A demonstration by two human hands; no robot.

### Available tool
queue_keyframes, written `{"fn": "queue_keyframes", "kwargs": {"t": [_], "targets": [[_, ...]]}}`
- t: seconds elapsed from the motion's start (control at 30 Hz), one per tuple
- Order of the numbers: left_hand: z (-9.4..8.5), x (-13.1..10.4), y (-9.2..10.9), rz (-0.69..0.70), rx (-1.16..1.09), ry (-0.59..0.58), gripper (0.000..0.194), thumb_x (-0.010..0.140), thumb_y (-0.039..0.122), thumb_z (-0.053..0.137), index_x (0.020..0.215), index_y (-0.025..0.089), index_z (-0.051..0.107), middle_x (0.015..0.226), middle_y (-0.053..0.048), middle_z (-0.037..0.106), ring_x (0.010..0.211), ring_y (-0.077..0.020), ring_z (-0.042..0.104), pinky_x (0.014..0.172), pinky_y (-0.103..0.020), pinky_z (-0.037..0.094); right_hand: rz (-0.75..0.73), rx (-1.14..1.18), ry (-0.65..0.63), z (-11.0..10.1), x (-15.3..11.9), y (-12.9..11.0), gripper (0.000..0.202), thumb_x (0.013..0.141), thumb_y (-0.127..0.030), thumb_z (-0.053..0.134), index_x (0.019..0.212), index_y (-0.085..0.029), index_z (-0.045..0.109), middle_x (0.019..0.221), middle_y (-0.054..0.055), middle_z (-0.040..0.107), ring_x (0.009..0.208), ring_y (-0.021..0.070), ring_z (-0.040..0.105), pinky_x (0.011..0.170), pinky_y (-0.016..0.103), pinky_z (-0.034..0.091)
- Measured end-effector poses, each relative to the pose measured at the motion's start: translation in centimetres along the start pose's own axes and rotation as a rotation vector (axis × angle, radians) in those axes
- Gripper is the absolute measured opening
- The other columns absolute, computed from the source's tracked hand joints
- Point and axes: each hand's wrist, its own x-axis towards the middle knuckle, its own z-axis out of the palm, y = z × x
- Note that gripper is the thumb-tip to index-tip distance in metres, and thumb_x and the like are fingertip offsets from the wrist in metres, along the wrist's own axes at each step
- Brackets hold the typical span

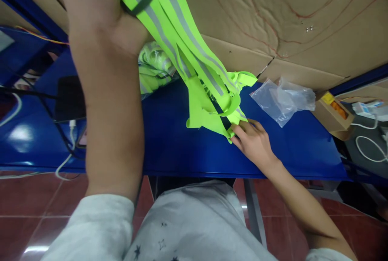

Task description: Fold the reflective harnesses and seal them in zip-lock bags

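Observation:
A neon-yellow reflective vest made of straps with grey stripes stretches from the top of the view down to the blue table. My left hand is raised high and holds its upper end, close to a black buckle; most of those fingers are hidden behind the straps or out of view. Lower right, my right hand pinches the vest's bottom edge between thumb and fingers, just above the table. Behind the straps lies a clear bag with more neon-yellow striped material in it.
Crumpled clear plastic bags lie on the blue table, right of the vest. A small open cardboard box stands at the right end. Cables and a black device are at left. Cardboard with red wires backs the table.

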Motion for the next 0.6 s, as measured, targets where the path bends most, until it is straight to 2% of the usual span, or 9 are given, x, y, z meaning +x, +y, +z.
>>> {"fn": "queue_keyframes", "kwargs": {"t": [0.1,0.17,0.27,0.33,0.4,0.47,0.5,0.57,0.6], "targets": [[0.7,-0.5,-0.4,0.054,0.008,-0.028,0.039,0.116,0.018,0.022,0.133,0.001,0.053,0.102,-0.003,0.067,0.141,-0.0219,0.060,0.121,-0.035,0.053,-0.037,-0.010,-0.037,-0.4,-0.3,0.1,0.033,0.104,-0.018,0.058,0.135,-0.023,0.067,0.127,0.013,0.076,0.110,0.0261,0.075,0.103,0.046,0.052],[1.5,-1.4,-0.7,0.037,-0.029,-0.133,0.030,0.116,0.020,0.032,0.121,0.009,0.059,0.095,0.000,0.070,0.123,-0.0173,0.071,0.113,-0.032,0.058,-0.085,0.110,0.015,-1.9,-0.2,0.4,0.039,0.102,-0.016,0.060,0.139,-0.026,0.066,0.125,0.009,0.079,0.104,0.0232,0.077,0.093,0.040,0.057],[2.9,-3.2,-1.5,-0.072,-0.029,-0.305,0.021,0.112,0.021,0.045,0.113,0.014,0.065,0.094,0.001,0.076,0.095,-0.0154,0.076,0.095,-0.032,0.062,-0.026,0.406,0.275,-5.9,1.2,1.0,0.041,0.100,-0.022,0.068,0.141,-0.030,0.065,0.113,0.003,0.082,0.094,0.0188,0.078,0.082,0.033,0.062],[3.7,-4.6,-2.3,-0.182,0.021,-0.435,0.019,0.107,0.023,0.054,0.112,0.015,0.071,0.094,-0.003,0.078,0.088,-0.0213,0.077,0.084,-0.038,0.064,0.129,0.593,0.524,-9.1,3.3,1.8,0.052,0.100,-0.033,0.070,0.151,-0.034,0.058,0.124,0.005,0.077,0.099,0.0200,0.076,0.082,0.034,0.063],[4.2,-5.8,-3.1,-0.288,0.077,-0.598,0.019,0.101,0.026,0.063,0.112,0.016,0.075,0.094,-0.007,0.079,0.087,-0.0264,0.078,0.081,-0.043,0.064,0.240,0.743,0.652,-11.9,5.8,2.8,0.069,0.095,-0.056,0.071,0.158,-0.035,0.051,0.141,0.006,0.068,0.120,0.0241,0.071,0.097,0.037,0.059],[4.6,-6.8,-4.0,-0.340,0.122,-0.753,0.018,0.096,0.030,0.071,0.105,0.015,0.076,0.091,-0.008,0.080,0.085,-0.0273,0.079,0.080,-0.043,0.065,0.229,0.807,0.573,-13.6,8.3,4.1,0.073,0.096,-0.065,0.062,0.160,-0.035,0.047,0.151,0.002,0.062,0.138,0.0278,0.061,0.109,0.040,0.051],[4.7,-7.1,-4.4,-0.369,0.142,-0.823,0.018,0.094,0.031,0.072,0.100,0.015,0.077,0.090,-0.009,0.080,0.084,-0.0274,0.079,0.079,-0.042,0.065,0.180,0.850,0.519,-14.0,9.2,4.7,0.072,0.093,-0.068,0.062,0.157,-0.035,0.052,0.149,-0.001,0.064,0.140,0.0290,0.059,0.111,0.041,0.050],[5.0,-7.5,-5.2,-0.454,0.144,-0.915,0.018,0.092,0.031,0.075,0.097,0.013,0.076,0.091,-0.010,0.081,0.084,-0.0277,0.080,0.076,-0.040,0.065,0.106,0.892,0.323,-14.1,10.5,5.6,0.065,0.088,-0.065,0.073,0.142,-0.029,0.068,0.133,0.001,0.075,0.126,0.0293,0.070,0.105,0.043,0.057],[5.2,-7.5,-5.5,-0.504,0.132,-0.924,0.020,0.091,0.031,0.077,0.099,0.013,0.075,0.092,-0.011,0.081,0.083,-0.0274,0.080,0.075,-0.039,0.065,0.079,0.890,0.290,-13.8,10.7,5.9,0.058,0.086,-0.060,0.079,0.133,-0.025,0.074,0.122,0.002,0.079,0.114,0.0278,0.075,0.098,0.043,0.062]]}}
